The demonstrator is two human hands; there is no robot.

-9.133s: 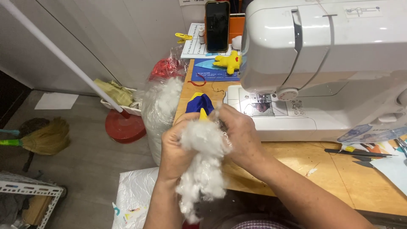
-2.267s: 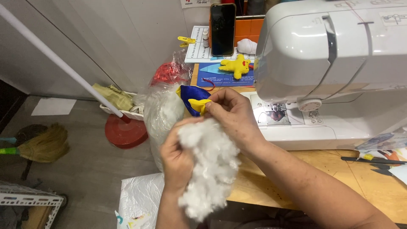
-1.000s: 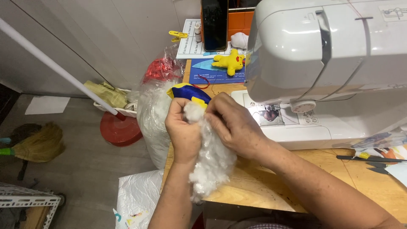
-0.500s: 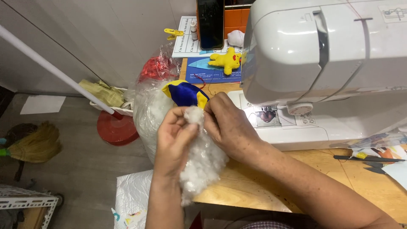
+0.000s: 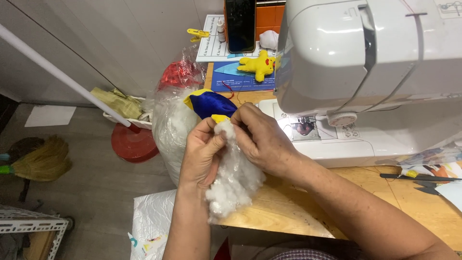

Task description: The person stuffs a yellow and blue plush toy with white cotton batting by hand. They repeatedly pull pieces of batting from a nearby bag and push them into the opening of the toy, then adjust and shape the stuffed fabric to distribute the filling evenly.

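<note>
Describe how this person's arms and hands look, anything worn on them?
Both forearms are bare to the picture's edge, with no sleeves showing. The left hand and right hand wear no gloves, and no rings, watch or bracelet can be seen. Checked fabric shows at the bottom edge, probably clothing.

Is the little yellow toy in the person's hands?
No, the yellow toy lies on the table by the phone, far from both hands.

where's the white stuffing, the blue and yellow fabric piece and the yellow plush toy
white stuffing (image 5: 234,179), head view, middle of the clump below the hands
blue and yellow fabric piece (image 5: 210,103), head view, its blue upper side
yellow plush toy (image 5: 260,64), head view, its body
</note>
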